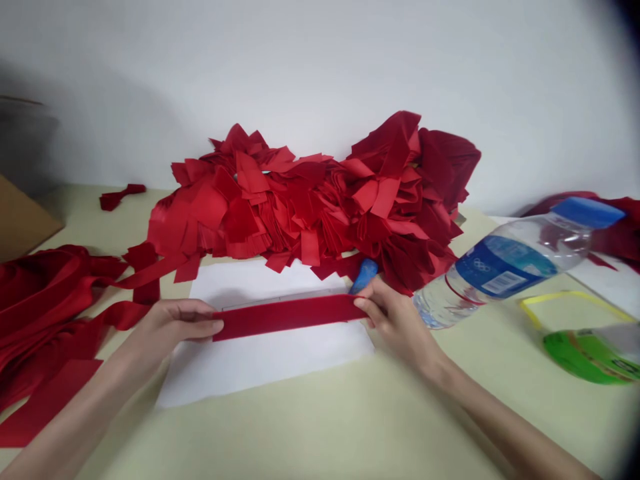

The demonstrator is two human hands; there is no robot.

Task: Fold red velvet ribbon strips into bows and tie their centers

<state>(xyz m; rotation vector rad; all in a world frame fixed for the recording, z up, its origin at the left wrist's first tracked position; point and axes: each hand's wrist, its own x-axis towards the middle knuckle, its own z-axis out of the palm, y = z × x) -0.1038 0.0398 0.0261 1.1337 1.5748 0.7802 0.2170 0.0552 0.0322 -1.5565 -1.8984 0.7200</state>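
A short red cloth strip [287, 315] is stretched flat over a white sheet of paper [265, 363]. My left hand [175, 321] pinches its left end, fingers closed on the cloth. At the other end my right hand [393, 317] grips the strip. A clear ruler [285, 299] lies just behind the strip, along its far edge. A blue object [364, 274] sticks out right behind my right hand; what it is I cannot make out.
A big heap of cut red cloth pieces [320, 200] fills the back against the wall. Long red cloth [45, 313] trails at the left. A water bottle [515, 263] stands tilted at the right, beside a green and yellow packet [595, 350]. A cardboard box [20, 223] sits far left.
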